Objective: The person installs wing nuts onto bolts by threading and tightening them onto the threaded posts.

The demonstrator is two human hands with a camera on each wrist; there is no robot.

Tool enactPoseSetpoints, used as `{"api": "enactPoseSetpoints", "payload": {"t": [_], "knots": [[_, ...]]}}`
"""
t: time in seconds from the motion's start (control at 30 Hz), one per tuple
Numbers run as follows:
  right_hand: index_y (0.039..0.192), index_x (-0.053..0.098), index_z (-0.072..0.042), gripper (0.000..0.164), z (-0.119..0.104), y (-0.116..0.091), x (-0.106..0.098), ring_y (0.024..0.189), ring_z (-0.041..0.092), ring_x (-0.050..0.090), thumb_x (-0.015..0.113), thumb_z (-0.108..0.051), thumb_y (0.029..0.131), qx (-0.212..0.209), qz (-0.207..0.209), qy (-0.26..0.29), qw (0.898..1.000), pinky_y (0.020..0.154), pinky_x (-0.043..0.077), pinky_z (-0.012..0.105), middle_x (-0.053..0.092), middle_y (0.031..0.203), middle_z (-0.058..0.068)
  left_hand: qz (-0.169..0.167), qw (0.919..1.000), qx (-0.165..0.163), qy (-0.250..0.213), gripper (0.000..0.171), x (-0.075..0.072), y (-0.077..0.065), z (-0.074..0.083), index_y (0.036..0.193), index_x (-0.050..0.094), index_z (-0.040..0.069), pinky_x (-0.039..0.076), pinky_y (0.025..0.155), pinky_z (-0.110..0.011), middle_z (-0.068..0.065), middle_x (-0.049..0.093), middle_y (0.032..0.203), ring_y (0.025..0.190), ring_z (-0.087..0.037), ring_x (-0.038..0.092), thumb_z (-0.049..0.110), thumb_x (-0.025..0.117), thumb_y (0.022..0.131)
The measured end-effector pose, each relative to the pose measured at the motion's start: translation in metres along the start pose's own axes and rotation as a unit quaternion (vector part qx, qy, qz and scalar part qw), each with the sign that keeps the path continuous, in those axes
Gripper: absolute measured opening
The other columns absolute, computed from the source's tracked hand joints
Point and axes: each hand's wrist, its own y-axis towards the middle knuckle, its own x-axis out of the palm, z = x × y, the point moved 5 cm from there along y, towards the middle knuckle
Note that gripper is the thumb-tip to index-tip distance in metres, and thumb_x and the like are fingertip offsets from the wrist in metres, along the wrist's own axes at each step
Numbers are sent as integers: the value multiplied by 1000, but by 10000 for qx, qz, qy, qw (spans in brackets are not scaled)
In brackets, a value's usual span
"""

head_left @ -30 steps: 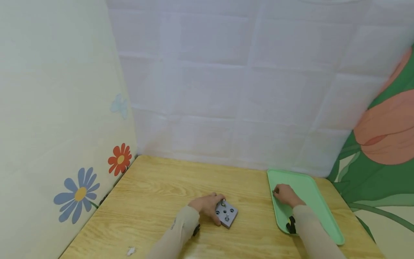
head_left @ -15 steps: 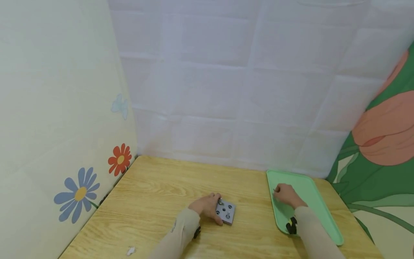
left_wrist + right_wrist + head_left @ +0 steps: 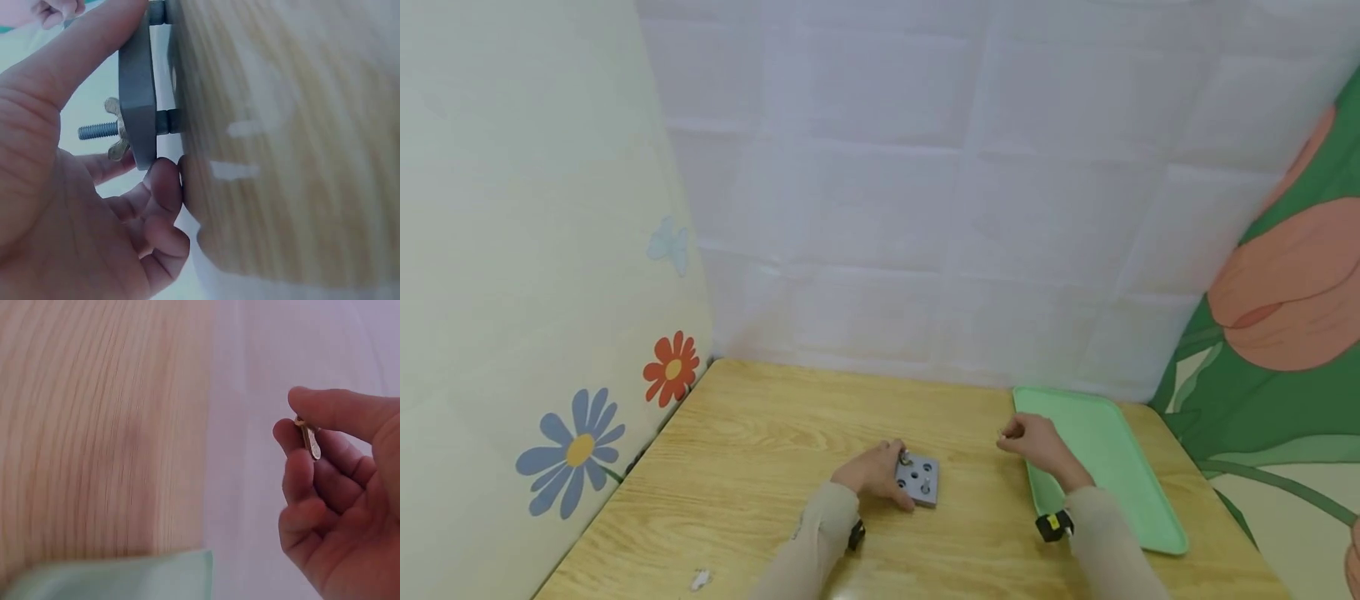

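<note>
Place: screened-off work corner, wider room type unclear | back: creased white sheet (image 3: 850, 200) | left: cream flower-decorated covering (image 3: 527, 242) | right: green-and-coral floral print (image 3: 1277, 333) | between them: wood-grain table (image 3: 797, 408)

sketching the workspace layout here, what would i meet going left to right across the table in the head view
White scrap, left hand, grey plate, right hand, green tray.

Beige left sleeve (image 3: 808, 546), matching right sleeve (image 3: 1108, 542), black left wrist camera (image 3: 857, 534), black right wrist camera (image 3: 1046, 528) — yellow patch (image 3: 1053, 522).
</note>
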Motion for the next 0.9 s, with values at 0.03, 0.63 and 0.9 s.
{"api": "enactPoseSetpoints", "payload": {"t": [0.03, 0.63, 0.9], "knots": [[81, 61, -6, 10, -3, -1, 3, 69, 15, 54, 70, -7, 82, -5, -56, 147, 9999, 59, 44, 31, 61, 78, 1, -7, 10000, 31, -69, 92, -1, 0, -1, 136, 41, 11, 43, 68, -30, -3, 47, 103, 77, -14, 47, 43, 86, 63], [89, 68, -4, 5, -37, -15, 58, 79, 15, 59, 69, -5, 84, 293, 154, 1737, 9842, 66, 48, 27, 66, 89, 3, 80, 9954, 761, -578, 89, 2, 5, -12, 138, 45, 9, 42, 86, -30, 0, 47, 116, 92, -10, 49, 35, 86, 63], [85, 67, -4, 8, -42, -13, 84, 77, 15, 58, 71, 0, 81, 559, 626, 2006, 9761, 66, 48, 26, 66, 86, 2, 303, 9951, 656, -673, 88, 6, 4, -18, 137, 45, 10, 42, 83, -29, 1, 47, 119, 92, -10, 48, 40, 85, 65]]}}
